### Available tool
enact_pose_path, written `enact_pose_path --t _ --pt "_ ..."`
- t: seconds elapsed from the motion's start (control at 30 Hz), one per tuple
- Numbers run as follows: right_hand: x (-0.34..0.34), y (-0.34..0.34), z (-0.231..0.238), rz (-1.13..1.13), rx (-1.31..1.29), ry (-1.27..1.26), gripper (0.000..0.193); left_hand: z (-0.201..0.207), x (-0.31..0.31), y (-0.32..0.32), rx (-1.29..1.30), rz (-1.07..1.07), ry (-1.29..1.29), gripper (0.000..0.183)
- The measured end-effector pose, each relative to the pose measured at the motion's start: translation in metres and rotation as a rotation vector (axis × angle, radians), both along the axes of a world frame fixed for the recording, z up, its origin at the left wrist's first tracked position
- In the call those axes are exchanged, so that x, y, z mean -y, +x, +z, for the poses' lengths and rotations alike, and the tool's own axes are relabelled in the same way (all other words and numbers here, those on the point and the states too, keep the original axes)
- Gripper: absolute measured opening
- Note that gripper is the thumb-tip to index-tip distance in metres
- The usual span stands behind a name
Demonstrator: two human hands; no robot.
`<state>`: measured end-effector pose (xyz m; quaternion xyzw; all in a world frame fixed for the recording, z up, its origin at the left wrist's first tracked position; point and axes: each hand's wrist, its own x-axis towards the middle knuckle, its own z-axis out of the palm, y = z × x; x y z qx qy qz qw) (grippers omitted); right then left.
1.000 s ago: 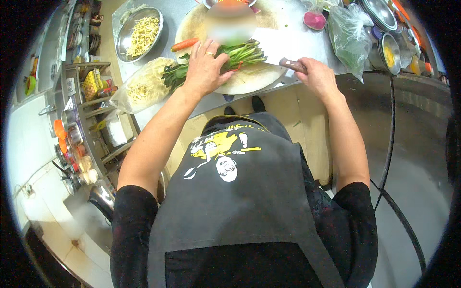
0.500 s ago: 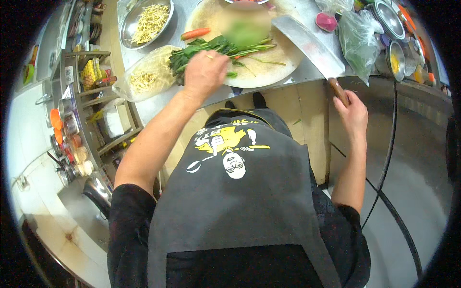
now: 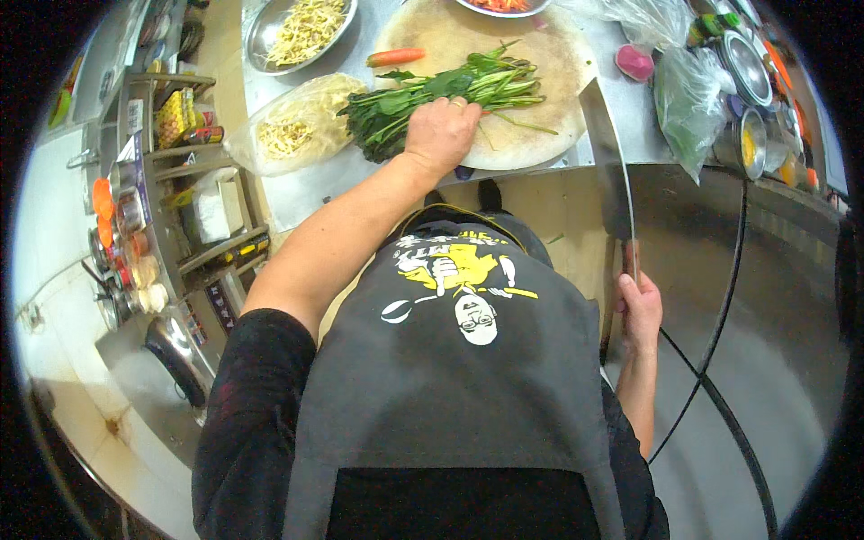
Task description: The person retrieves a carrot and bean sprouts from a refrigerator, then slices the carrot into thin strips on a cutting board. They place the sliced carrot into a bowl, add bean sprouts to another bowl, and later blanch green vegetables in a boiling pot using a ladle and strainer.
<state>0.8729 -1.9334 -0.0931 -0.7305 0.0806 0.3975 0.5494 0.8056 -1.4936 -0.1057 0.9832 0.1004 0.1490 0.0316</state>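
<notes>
A bunch of dark leafy greens (image 3: 387,115) lies across the round cutting board (image 3: 562,108), its stems toward the right. My left hand (image 3: 443,133) is closed over the near side of the bunch, the fingers partly hidden by the back of the hand. In my right hand (image 3: 640,309), off the table's near edge, is the wooden handle of a broad cleaver (image 3: 610,162). The blade points up and away, seen nearly edge-on, with its far end by the board's right rim. A carrot piece (image 3: 396,58) rests on the board behind the leaves.
Bean sprouts fill a steel bowl (image 3: 259,40) and a plastic bag (image 3: 331,108) on the left. Shredded orange food sits in a bowl (image 3: 504,13) at the back. A pink round piece (image 3: 634,62), a bag of greens (image 3: 686,108) and steel containers (image 3: 743,139) stand right. Shelves (image 3: 171,153) line the left side.
My right hand has drawn the cleaver down toward my body and turned its blade more edge-on. My left hand stays on the greens, which now lie more gathered. The whole view has shifted.
</notes>
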Motion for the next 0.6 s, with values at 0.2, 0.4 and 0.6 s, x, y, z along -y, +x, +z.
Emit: enact_pose_path --t 0.2,0.4,0.6 --pt "0.013 -0.039 -0.005 0.100 0.016 -0.106 0.014 0.007 0.002 -0.002 0.089 0.194 -0.332 0.011" --pt "0.026 -0.078 -0.026 0.221 0.033 -0.133 0.016 0.029 0.006 0.036 -0.005 0.400 -0.903 0.020" --pt "0.030 -0.073 -0.008 0.243 -0.022 -0.108 0.018 0.030 -0.013 0.074 0.010 0.164 -0.366 0.034"
